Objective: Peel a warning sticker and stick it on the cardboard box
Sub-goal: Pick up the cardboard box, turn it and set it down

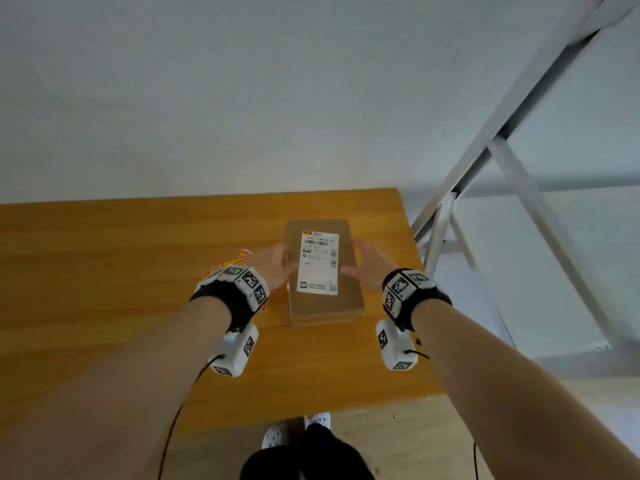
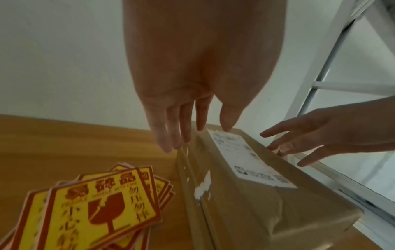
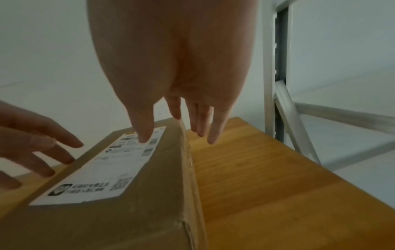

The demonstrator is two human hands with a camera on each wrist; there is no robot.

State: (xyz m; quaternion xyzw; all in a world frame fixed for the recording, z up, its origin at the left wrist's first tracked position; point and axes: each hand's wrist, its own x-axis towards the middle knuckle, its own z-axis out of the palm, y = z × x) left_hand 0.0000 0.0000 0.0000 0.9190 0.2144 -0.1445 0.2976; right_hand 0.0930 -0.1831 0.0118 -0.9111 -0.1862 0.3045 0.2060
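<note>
A brown cardboard box (image 1: 348, 299) with a white shipping label (image 1: 318, 263) lies on the wooden table (image 1: 121, 271). My left hand (image 1: 273, 265) is at the box's left side and my right hand (image 1: 369, 268) at its right side, both with fingers straight and spread, holding nothing. In the left wrist view the left hand's fingers (image 2: 171, 135) hover just above the box's (image 2: 245, 211) left edge. In the right wrist view the right thumb (image 3: 143, 132) is over the label (image 3: 102, 172). A stack of yellow-and-red fragile warning stickers (image 2: 96, 208) lies left of the box.
The box sits near the table's right edge (image 1: 420, 271). A white metal rack frame (image 1: 512, 174) stands just right of the table. The stickers (image 1: 232, 261) are partly hidden behind my left wrist in the head view. A white wall rises behind the table.
</note>
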